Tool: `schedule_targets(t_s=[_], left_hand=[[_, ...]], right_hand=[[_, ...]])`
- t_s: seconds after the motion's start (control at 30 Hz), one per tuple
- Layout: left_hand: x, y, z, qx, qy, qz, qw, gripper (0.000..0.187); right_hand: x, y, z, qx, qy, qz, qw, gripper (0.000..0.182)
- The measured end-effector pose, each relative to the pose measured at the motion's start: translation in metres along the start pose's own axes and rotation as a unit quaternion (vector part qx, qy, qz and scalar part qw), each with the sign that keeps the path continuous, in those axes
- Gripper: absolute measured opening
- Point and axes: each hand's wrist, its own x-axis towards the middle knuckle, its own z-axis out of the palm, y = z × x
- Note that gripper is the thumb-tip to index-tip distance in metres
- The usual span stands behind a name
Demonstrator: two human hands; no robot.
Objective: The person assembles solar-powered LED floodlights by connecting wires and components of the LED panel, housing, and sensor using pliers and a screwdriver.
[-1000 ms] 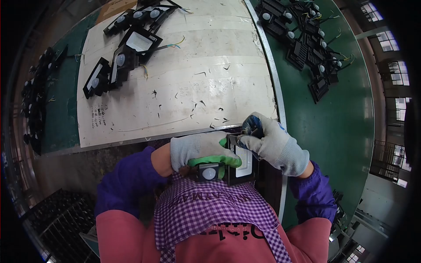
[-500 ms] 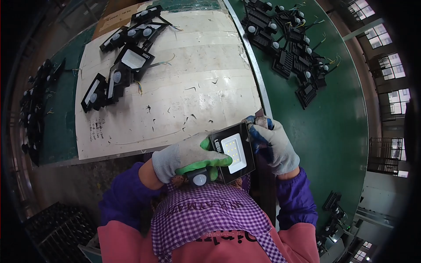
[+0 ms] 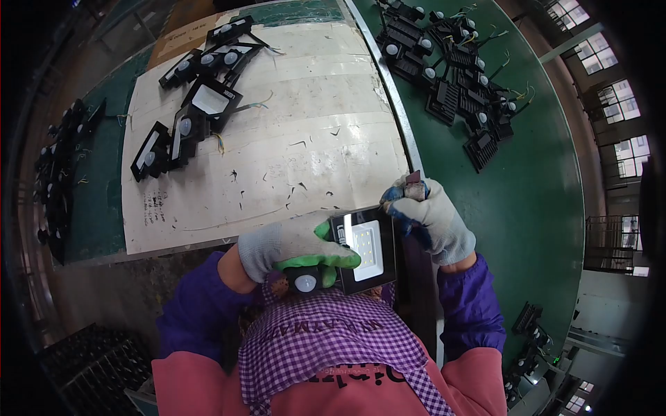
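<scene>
My left hand (image 3: 302, 246), in a grey-white glove with green fingers, is closed on a black LED floodlight (image 3: 369, 274) close to my apron. The thumb lies across its glass front, beside the white panel of small yellow LEDs. A domed motion sensor (image 3: 305, 282) hangs below that hand at the lamp's side. At the lamp's upper right corner is my right hand (image 3: 433, 218), in a white glove with blue fingers. Its fingers are pinched round a small flat brownish piece (image 3: 413, 177) that sticks up past them; the rest of it is hidden.
Several floodlights (image 3: 210, 100) lie on the white board (image 3: 312, 90), with small black trimmings (image 3: 298, 143) scattered nearer me. More floodlights are heaped on the green table (image 3: 513, 201) to the right and along the far left. A metal edge (image 3: 388, 90) divides board and green table.
The floodlight has shifted slightly left and down. My right hand has turned at its corner, and more of the brownish piece shows above the fingers. My left hand keeps its grip.
</scene>
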Motion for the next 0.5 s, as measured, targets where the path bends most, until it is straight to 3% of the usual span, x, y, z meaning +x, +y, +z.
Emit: schedule_targets(t_s=[0.07, 0.17, 0.5], left_hand=[[0.002, 0.001, 0.003, 0.026, -0.003, -0.003, 1.000, 0.034], [0.008, -0.003, 0.000, 0.067, -0.020, -0.023, 0.997, 0.032], [0.025, -0.012, -0.004, 0.047, -0.040, -0.058, 0.996, 0.027]], right_hand=[[0.006, 0.007, 0.001, -0.082, -0.027, -0.053, 0.995, 0.013], [0.006, -0.008, 0.009, -0.184, -0.039, -0.027, 0.982, 0.009], [0.027, -0.026, 0.016, -0.182, -0.180, 0.020, 0.967, 0.012]])
